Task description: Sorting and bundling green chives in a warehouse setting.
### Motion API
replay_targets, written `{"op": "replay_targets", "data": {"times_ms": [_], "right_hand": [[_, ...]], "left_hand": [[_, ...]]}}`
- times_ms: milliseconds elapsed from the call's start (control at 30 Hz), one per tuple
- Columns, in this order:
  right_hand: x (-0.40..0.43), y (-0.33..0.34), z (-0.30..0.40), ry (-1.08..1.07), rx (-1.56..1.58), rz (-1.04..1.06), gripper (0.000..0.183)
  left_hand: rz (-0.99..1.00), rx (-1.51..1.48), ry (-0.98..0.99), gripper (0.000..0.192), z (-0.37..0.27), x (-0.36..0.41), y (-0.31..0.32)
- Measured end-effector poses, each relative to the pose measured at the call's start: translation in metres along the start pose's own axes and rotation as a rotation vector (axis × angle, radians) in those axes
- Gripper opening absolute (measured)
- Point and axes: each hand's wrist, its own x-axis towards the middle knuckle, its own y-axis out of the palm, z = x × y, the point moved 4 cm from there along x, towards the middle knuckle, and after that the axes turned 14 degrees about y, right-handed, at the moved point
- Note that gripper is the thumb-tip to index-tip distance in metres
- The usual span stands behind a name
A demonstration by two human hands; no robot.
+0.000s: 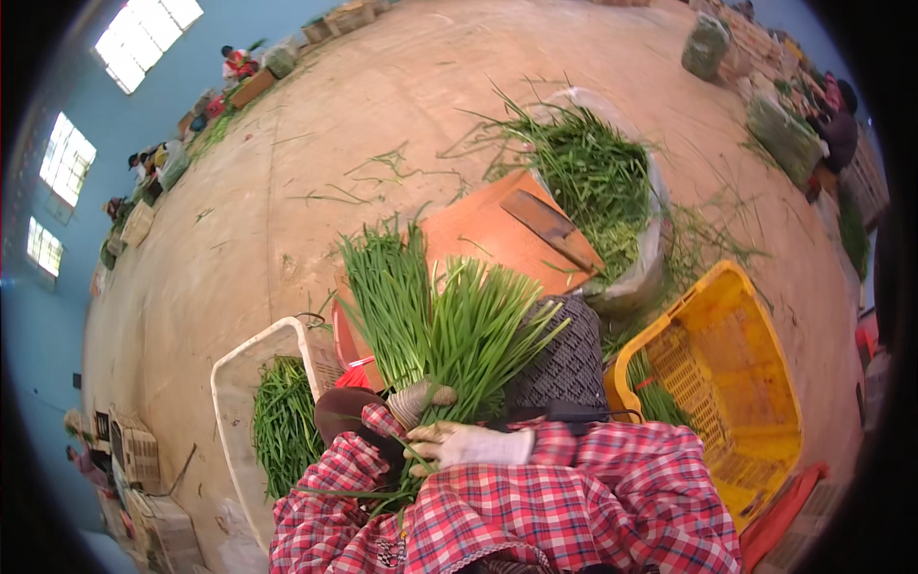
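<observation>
A thick bunch of long green stalks, like garlic chives (459,323), fans upward from my lap. My left hand (419,402), in a ribbed glove, grips it near its lower end. Just below, my right hand (466,445), in a white glove with stained fingertips, lies across my front with its fingers spread over some loose green leaves (409,488). Whether those fingers pinch the leaves is unclear. Beyond the bunch, a cleaver-like knife (538,215) rests on an orange board (473,222).
A white crate (228,412) of greens stands at left; a yellow crate (760,373) with a tied green bundle (663,402) tilts at right. A plastic sack (656,194) of leaves sits past the board. Scraps (394,161) litter the floor. Other people (240,64) sit along the walls.
</observation>
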Motion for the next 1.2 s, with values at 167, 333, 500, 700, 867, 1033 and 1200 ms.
{"op": "replay_targets", "data": {"times_ms": [167,333,500,700,867,1033,1200], "right_hand": [[-0.044,-0.166,-0.037,0.599,0.190,-0.266,0.020],[-0.057,-0.186,-0.081,0.754,-0.443,-0.109,0.040],[-0.050,-0.169,-0.103,0.707,-0.505,-0.113,0.039],[-0.071,-0.175,-0.122,0.491,-0.236,-0.537,0.014],[-0.092,-0.227,-0.144,0.976,0.232,-0.897,0.014],[-0.128,-0.297,-0.156,1.064,-1.371,-0.692,0.017],[-0.056,-0.243,-0.114,0.789,-0.076,-0.225,0.024]], "left_hand": [[-0.088,-0.439,-0.022,0.053,-0.044,-0.006,0.062],[-0.074,-0.332,-0.111,0.051,-0.050,0.000,0.066],[0.016,-0.221,-0.006,0.049,-0.051,0.008,0.065],[-0.025,-0.451,-0.107,0.055,-0.051,-0.001,0.071],[0.022,-0.283,-0.068,0.066,-0.053,0.012,0.084],[0.011,-0.168,-0.092,0.061,-0.049,0.018,0.088],[-0.098,-0.073,-0.050,0.045,-0.051,0.016,0.093]]}}
